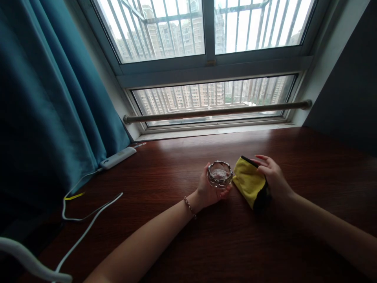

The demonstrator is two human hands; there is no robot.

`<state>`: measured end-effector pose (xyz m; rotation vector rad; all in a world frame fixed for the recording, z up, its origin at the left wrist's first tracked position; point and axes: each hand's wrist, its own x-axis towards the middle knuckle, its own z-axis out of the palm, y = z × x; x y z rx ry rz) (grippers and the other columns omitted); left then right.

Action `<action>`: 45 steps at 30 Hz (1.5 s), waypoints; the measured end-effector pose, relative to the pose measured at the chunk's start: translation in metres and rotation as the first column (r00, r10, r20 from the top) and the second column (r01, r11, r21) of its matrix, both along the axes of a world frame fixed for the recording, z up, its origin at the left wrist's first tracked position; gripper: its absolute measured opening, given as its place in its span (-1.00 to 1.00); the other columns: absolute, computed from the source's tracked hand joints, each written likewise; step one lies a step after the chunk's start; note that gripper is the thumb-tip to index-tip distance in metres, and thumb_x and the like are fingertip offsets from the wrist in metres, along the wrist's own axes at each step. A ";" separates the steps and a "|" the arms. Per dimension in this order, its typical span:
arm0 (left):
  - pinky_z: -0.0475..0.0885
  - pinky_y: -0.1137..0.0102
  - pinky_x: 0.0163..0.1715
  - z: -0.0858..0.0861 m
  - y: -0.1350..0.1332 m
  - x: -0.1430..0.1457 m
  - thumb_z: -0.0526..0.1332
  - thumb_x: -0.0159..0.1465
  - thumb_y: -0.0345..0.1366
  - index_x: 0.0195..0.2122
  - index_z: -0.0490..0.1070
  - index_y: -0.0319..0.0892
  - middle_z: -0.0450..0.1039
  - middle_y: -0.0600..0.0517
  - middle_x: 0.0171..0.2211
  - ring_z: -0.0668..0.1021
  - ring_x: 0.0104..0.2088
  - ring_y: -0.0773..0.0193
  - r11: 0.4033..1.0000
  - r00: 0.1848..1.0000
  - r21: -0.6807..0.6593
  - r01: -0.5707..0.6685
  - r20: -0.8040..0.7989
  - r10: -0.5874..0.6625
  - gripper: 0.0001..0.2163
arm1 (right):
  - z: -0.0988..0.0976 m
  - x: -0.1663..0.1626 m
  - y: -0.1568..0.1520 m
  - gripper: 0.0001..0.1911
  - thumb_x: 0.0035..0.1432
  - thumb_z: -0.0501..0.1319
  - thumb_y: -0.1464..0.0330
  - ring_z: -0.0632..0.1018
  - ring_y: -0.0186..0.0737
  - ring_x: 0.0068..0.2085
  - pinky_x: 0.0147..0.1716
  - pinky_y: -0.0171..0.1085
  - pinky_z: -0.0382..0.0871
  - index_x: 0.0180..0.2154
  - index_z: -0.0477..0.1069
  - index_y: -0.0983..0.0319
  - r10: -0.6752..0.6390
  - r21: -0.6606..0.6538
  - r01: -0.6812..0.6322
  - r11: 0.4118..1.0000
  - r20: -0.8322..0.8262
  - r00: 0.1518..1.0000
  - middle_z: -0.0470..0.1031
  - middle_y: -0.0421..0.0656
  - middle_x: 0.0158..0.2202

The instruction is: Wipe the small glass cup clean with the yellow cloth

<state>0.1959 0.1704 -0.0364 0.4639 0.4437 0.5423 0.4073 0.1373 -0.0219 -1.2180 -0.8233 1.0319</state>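
Note:
My left hand (207,189), with a beaded bracelet (190,207) at the wrist, is closed around a small clear glass bowl (219,181) with a wavy dark rim. The bowl's opening faces up toward me. To its right, my right hand (273,177) grips a folded yellow cloth (249,179) with black edging and a dark patch at its lower corner. Thumb and fingers hold the cloth by its right side; some of the fingers are hidden behind it. The cloth's left edge comes close to the bowl; whether they touch I cannot tell.
Both hands are over a dark red-brown wooden table (171,165). A white power strip (118,158) lies at the back left by the blue curtain (67,98). White cables (88,226) run along the left side. Behind the table are a window and a metal rail (218,113).

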 end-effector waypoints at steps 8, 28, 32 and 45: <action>0.30 0.45 -0.54 -0.006 0.004 0.000 -0.11 0.13 0.30 -0.11 0.35 -0.39 0.36 -0.16 -0.37 0.42 -0.46 0.25 0.998 0.995 -0.042 -0.039 0.085 0.042 -0.25 | 0.014 0.039 0.020 -0.45 -0.17 0.37 0.44 0.50 -0.16 -0.33 -0.41 -0.30 0.43 -0.07 0.31 0.33 0.277 -0.353 -0.276 0.894 -0.048 0.960 0.44 -0.02 -0.22; 0.25 0.50 -0.52 -0.014 0.014 -0.004 -0.08 0.08 0.31 -0.25 0.37 -0.35 0.30 -0.17 -0.44 0.29 -0.53 0.33 0.949 0.940 -0.025 -0.313 0.131 0.314 -0.29 | -0.018 0.013 0.013 -0.42 0.06 0.18 0.20 0.47 -0.09 -0.08 -0.12 -0.18 0.40 0.09 0.12 0.28 0.543 -0.163 -0.521 0.838 0.137 0.829 0.37 -0.01 -0.04; 0.21 0.52 -0.56 -0.015 0.017 -0.004 -0.13 0.14 0.28 -0.24 0.39 -0.33 0.31 -0.17 -0.44 0.25 -0.56 0.36 0.927 0.919 -0.030 -0.373 0.123 0.374 -0.31 | -0.028 0.010 0.017 -0.56 0.08 0.15 0.33 0.47 -0.13 -0.12 -0.10 -0.18 0.37 0.00 0.28 0.37 0.353 -0.208 -0.290 0.934 0.656 0.667 0.42 -0.02 -0.12; 0.25 0.45 -0.50 -0.014 0.013 -0.004 -0.17 0.16 0.25 -0.29 0.40 -0.30 0.33 -0.17 -0.45 0.27 -0.58 0.33 0.922 0.919 0.008 -0.388 0.084 0.386 -0.33 | -0.030 -0.020 -0.020 -0.46 0.25 0.04 0.20 0.10 0.09 0.17 0.10 0.01 0.08 0.15 0.25 0.38 -0.169 0.130 -0.247 0.960 0.975 -0.144 0.02 0.00 0.23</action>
